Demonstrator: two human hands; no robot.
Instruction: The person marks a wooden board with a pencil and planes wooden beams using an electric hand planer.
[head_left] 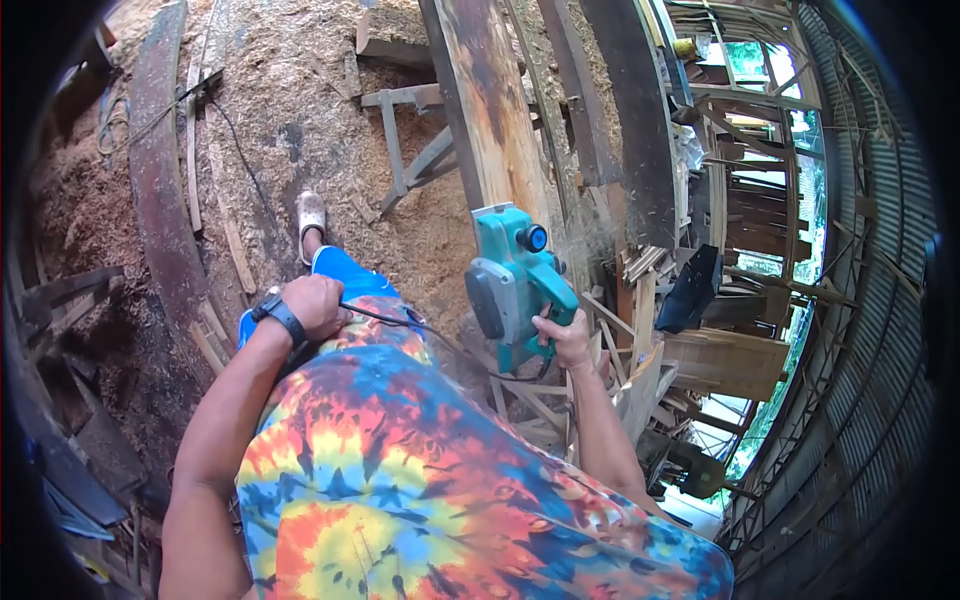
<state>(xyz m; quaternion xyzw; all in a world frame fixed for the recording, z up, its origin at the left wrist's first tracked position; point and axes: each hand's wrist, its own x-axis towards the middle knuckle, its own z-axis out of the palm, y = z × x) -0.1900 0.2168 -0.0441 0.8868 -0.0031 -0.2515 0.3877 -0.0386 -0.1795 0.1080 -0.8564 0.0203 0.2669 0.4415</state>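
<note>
- One hand, your right [567,340], is wrapped around the rear handle of the teal planer [517,262], and that's a closed grip!
- The planer is out ahead of you, at the near end of a long, dark-streaked plank [490,110]; whether its base touches the wood, I can't tell.
- Over to your left hand [317,307]: fingers curled shut on the black cord [405,322], held by your hip, with a watch [280,320] strapped at the wrist.
- From those fingers the cord crosses in front of your tie-dye shirt [400,470] towards the planer's back end.
- Left of the plank, a wooden stand [393,145] rises from shavings [310,70], with your shoe [311,214] planted among them.
- Right of the plank, dark boards [640,120] stretch away lengthwise!
</note>
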